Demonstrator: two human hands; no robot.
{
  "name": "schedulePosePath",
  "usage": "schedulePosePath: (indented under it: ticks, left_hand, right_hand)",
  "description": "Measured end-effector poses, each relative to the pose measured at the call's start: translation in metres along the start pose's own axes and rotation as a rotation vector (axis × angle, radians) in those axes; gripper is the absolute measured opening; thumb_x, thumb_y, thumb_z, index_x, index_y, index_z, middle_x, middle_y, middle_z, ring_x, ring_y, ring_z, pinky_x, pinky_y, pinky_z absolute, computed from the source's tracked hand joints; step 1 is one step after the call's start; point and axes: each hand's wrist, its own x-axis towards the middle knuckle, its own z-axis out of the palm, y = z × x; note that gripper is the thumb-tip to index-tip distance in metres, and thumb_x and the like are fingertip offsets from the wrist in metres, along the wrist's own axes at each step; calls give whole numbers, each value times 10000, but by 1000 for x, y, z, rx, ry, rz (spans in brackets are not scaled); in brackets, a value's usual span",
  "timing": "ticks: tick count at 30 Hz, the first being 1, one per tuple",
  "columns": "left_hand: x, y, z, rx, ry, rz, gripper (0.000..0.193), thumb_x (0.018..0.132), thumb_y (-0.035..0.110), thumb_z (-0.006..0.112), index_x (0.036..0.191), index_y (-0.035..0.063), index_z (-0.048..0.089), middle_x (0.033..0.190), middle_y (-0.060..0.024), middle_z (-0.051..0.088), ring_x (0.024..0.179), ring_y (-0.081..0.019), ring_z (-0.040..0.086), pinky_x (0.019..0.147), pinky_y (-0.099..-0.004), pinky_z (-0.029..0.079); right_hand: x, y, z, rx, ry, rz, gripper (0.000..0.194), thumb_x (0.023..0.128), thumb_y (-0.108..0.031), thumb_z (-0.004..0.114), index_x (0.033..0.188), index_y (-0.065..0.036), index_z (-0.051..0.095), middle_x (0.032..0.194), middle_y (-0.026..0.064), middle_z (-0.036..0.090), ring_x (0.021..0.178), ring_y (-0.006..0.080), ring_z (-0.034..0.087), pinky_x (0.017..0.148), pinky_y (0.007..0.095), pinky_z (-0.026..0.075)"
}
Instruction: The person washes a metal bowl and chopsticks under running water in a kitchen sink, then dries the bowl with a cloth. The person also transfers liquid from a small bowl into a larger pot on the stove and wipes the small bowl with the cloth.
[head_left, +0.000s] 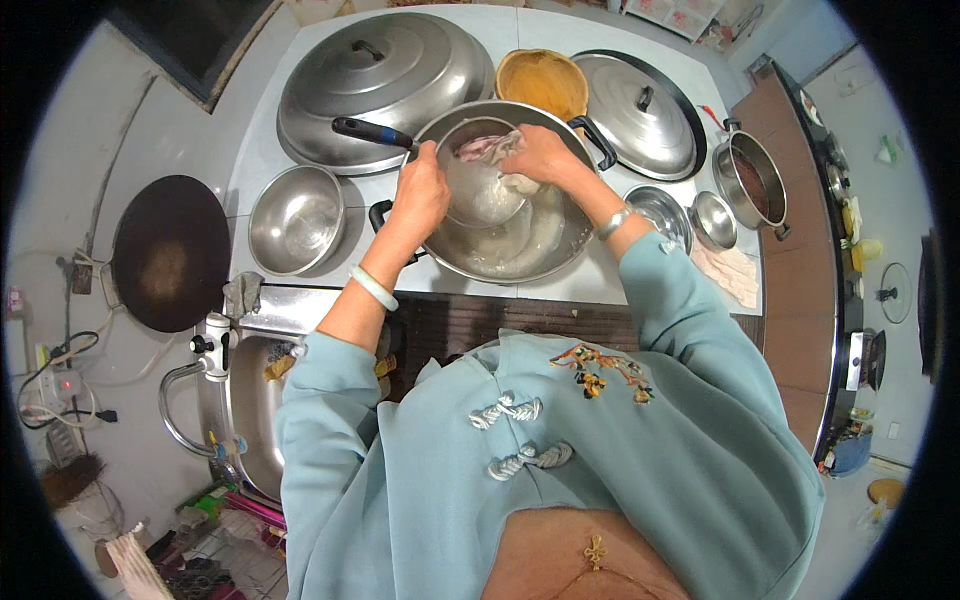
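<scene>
My left hand (424, 186) grips a long-handled metal pan (480, 196) at its side, near where its black handle (367, 130) joins. The pan is tilted inside a wide steel pot (574, 244) with black side handles. Cloudy water (510, 247) lies in the pot. In my right hand (541, 156) is a crumpled pale cloth (517, 180), held against the inside of the pan. A pinkish patch of cloth shows near the pan's far rim. My right fingertips are partly hidden by the folds.
Behind the pot stand a large domed lid (382, 82), a yellow-brown bowl (541, 81) and another lid (637, 112). A steel bowl (296, 221) is at left, above the sink (259, 405). Small bowls (712, 220) and a two-handled pot (750, 180) stand at right.
</scene>
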Motion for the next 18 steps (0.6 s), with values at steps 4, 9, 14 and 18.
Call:
schedulePosePath:
  ticks: [4,9,14,18]
  left_hand:
    - [-8,9,10,-119,333,79,403,852,-35,410,1255,-31,423,934,-321,610,778,-466,633,659,-483,542]
    - [-20,23,42,-993,246,-404,403,884,-36,402,1282,18,437,1187,-177,539,926,-294,633,508,-348,613]
    - [7,-12,32,-1135,79,-478,296,911,57,514,1199,-13,507,1095,-129,611,947,-254,624,803,-418,554]
    - [8,13,50,-1364,306,-404,307,925,110,518,1203,-21,517,1122,-134,598,1002,-236,589,905,-399,472]
  right_hand:
    - [-24,2,30,1334,-140,296,331,776,-124,692,1049,45,612,943,137,680,834,260,678,710,405,577]
    - [-48,-25,49,1787,-22,432,326,794,-101,697,1081,26,608,971,133,661,770,244,674,653,421,593]
    - [-26,-2,10,1070,27,318,305,700,-81,759,916,107,656,862,140,690,718,219,661,627,326,521]
    - [-34,-1,32,1284,202,308,290,695,-64,737,932,85,659,864,119,681,730,185,641,640,328,505]
